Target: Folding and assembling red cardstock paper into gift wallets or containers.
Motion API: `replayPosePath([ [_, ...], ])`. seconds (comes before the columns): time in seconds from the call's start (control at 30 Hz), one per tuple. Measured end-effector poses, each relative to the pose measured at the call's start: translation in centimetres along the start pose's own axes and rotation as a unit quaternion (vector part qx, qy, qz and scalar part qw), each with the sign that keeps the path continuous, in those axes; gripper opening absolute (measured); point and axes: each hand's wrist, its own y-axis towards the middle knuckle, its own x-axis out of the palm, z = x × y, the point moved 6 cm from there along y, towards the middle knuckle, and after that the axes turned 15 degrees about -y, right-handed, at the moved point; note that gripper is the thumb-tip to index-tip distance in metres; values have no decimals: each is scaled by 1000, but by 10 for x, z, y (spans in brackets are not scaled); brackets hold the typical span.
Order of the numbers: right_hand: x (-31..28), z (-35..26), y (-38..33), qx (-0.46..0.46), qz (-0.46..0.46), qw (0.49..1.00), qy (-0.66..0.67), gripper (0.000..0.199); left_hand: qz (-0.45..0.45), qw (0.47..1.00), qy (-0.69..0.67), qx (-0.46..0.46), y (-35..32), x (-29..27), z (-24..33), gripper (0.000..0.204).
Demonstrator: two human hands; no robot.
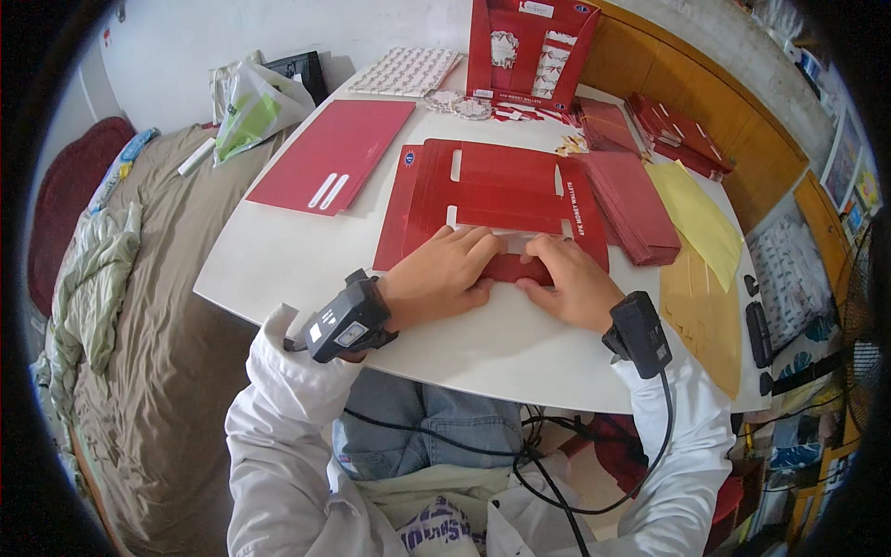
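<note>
My left hand [444,277] and my right hand [568,278] meet at the near edge of a stack of slotted red cardboard sheets [506,190] on the white table. Between them is a dark red folded paper piece [513,268], gripped at both ends by bent fingers and thumbs. A whitish, shiny strip shows just above this piece; what it is, I cannot make out. Part of the piece is hidden under my fingers. Right beside the sheets lies a pile of dark red paper wallets [631,209].
A large red sheet [334,158] lies at left. An upright red display card [529,51] stands behind, near white patterned cards [406,71] and paper cut-outs [459,104]. Yellow paper [696,218] and a brown envelope [703,311] lie right. A bed [167,306] adjoins the table.
</note>
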Motion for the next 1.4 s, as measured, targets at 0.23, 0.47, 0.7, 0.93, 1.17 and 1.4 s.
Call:
replayPosePath([
  [0.23, -2, -6, -1, -19, -2, 1000, -1, 26, -44, 996, 71, -7, 2, -2, 6, 46],
  [0.47, -13, -4, -2, -45, -35, 996, -64, 30, -97, 987, 127, 23, 0, -15, 10, 60],
  [0.7, -23, -1, -7, -52, -69, 994, -74, 36, -96, 994, 33, 29, -4, -18, 5, 56],
  [0.93, -23, 2, -7, -46, -89, 994, -48, 39, -119, 992, 37, 22, -7, -17, 1, 60],
  [1.17, -37, 4, -12, -120, -34, 976, -179, 45, -171, 984, 46, 5, -1, -24, 4, 63],
  [1.4, -27, 13, -13, -76, -125, 987, -73, 48, -174, 983, 54, 36, -4, -32, 9, 66],
])
